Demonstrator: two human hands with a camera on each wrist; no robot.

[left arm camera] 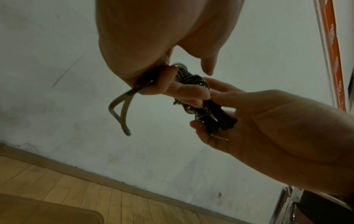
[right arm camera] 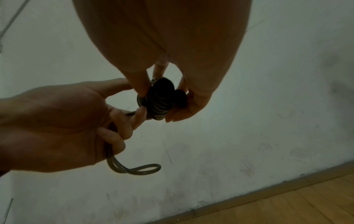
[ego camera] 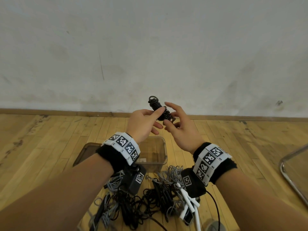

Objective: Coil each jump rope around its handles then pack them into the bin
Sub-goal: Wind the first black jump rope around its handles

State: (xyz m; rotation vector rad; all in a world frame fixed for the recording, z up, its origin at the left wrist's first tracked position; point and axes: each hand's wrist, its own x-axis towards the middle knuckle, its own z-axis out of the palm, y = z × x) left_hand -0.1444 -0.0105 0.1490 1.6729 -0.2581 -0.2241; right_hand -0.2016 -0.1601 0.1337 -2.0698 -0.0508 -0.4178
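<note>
A dark jump rope [ego camera: 157, 109] is wound tightly around its two black handles, and both hands hold it in the air above the bin. My left hand [ego camera: 156, 119] grips the rope's free loop [right arm camera: 138, 168] in its curled fingers, with the thumb lying on the coil. My right hand [ego camera: 168, 113] pinches the lower end of the bundle [right arm camera: 162, 98] between thumb and fingers, at the handle butts [left arm camera: 220, 121]. The clear plastic bin [ego camera: 164, 157] stands on the floor under my wrists. Its inside is mostly hidden by my left wrist.
A tangled heap of black and grey jump ropes [ego camera: 146, 199] with white handles [ego camera: 188, 199] lies on the wooden floor near me. The bin's lid [ego camera: 85, 152] lies left of the bin. A metal chair leg [ego camera: 290, 170] curves in at right. A white wall rises ahead.
</note>
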